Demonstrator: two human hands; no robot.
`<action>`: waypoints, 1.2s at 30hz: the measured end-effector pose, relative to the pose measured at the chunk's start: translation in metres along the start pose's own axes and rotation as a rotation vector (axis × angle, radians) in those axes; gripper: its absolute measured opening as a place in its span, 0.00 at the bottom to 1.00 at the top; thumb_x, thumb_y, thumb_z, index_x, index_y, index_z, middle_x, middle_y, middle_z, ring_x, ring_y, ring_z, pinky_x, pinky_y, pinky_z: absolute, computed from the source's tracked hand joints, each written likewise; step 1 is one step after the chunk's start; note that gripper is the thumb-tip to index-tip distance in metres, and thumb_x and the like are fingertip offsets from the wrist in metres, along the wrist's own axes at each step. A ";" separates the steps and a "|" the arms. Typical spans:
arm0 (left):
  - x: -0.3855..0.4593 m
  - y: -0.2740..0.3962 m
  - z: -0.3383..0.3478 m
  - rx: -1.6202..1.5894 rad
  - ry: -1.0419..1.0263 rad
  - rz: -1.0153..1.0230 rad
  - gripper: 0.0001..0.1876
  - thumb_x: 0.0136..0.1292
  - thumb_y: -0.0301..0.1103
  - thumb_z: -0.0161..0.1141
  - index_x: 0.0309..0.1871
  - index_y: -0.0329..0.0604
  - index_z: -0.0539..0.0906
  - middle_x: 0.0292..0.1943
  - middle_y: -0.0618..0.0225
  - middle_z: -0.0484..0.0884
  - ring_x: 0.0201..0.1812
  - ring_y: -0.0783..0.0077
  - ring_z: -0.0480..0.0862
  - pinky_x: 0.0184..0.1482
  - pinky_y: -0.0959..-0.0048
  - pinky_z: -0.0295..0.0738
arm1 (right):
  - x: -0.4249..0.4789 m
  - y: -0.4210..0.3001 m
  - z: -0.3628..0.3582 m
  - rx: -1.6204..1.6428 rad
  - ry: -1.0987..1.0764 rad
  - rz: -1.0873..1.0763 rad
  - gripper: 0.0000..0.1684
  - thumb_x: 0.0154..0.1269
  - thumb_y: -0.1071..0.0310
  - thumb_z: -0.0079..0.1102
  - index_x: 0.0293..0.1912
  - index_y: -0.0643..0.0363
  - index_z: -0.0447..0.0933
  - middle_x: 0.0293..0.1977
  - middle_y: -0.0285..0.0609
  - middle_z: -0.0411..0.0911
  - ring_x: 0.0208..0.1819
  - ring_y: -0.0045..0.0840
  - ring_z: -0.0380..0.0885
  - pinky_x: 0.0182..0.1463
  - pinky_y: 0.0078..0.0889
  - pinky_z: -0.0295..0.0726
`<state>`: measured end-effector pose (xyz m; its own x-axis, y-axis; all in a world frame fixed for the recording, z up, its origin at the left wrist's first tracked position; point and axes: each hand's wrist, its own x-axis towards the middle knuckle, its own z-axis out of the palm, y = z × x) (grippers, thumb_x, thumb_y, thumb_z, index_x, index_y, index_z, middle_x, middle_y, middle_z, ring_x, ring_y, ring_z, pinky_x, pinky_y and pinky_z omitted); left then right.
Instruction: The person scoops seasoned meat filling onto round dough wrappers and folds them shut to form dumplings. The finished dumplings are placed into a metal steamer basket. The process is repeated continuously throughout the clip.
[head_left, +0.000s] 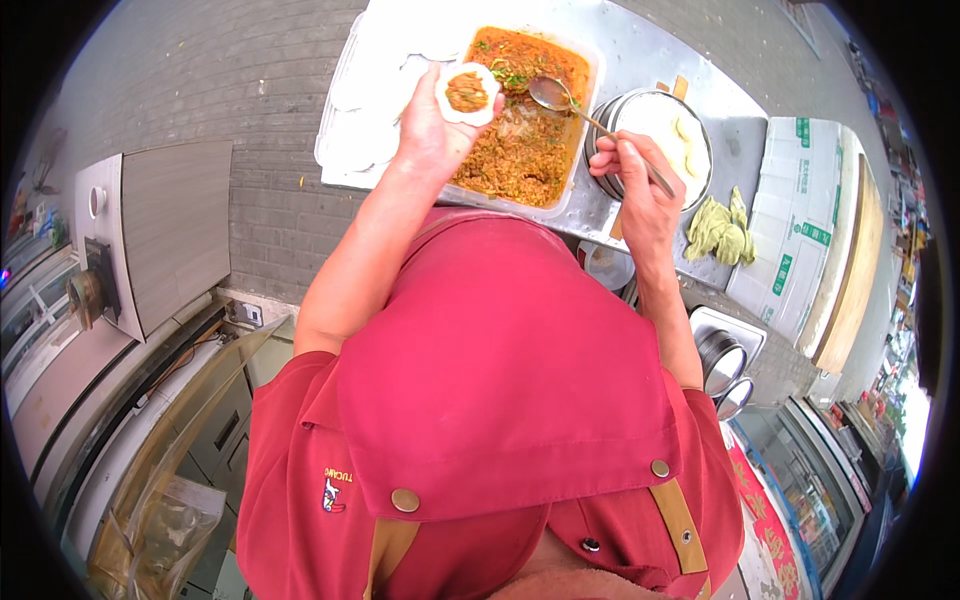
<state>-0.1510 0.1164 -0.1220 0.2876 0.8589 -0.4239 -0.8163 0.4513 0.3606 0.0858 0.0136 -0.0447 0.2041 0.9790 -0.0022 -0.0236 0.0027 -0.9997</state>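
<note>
My left hand (435, 135) holds a round dough wrapper (484, 115) with a mound of orange-brown minced filling (466, 94) on it. Behind and beside that hand stands a clear plastic tub (596, 79) of the same kind of minced filling (517, 161), oily and flecked with green herbs. A long-handled metal spoon (552, 94) is gripped by my right hand (646, 176). Its bowl is over the right part of the tub, tilted to the left. Just beyond my right hand is a stack of round steamer trays (709, 150) with pale dough pieces on top.
Overexposed white wrappers (352, 120) lie left of the tub on the metal table (637, 45). A crumpled green cloth (721, 231) rests near the table's right end, beside a printed cardboard box (784, 217). More round metal trays (724, 364) stand lower right.
</note>
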 end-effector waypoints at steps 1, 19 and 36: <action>-0.003 0.005 -0.001 0.006 0.031 0.009 0.27 0.86 0.50 0.41 0.67 0.32 0.71 0.60 0.47 0.80 0.58 0.49 0.83 0.57 0.49 0.86 | 0.000 0.011 -0.003 -0.194 -0.067 0.000 0.11 0.79 0.73 0.59 0.52 0.71 0.81 0.41 0.49 0.86 0.40 0.28 0.87 0.44 0.31 0.88; -0.041 0.028 -0.035 0.011 0.164 0.050 0.24 0.86 0.46 0.41 0.67 0.31 0.71 0.61 0.46 0.81 0.61 0.49 0.84 0.59 0.47 0.86 | 0.022 0.137 0.022 -0.332 -0.090 0.414 0.15 0.77 0.68 0.58 0.49 0.73 0.85 0.37 0.49 0.88 0.32 0.26 0.89 0.37 0.29 0.88; -0.039 0.029 -0.045 0.087 0.166 -0.006 0.27 0.87 0.47 0.38 0.70 0.29 0.70 0.63 0.44 0.80 0.62 0.50 0.83 0.62 0.51 0.84 | 0.012 0.131 0.010 -0.064 -0.031 0.534 0.20 0.80 0.66 0.59 0.56 0.78 0.79 0.40 0.52 0.86 0.36 0.28 0.87 0.41 0.28 0.89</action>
<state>-0.2082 0.0849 -0.1322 0.2002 0.8076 -0.5546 -0.7664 0.4818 0.4249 0.0749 0.0275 -0.1759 0.1507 0.8466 -0.5105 -0.0560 -0.5083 -0.8594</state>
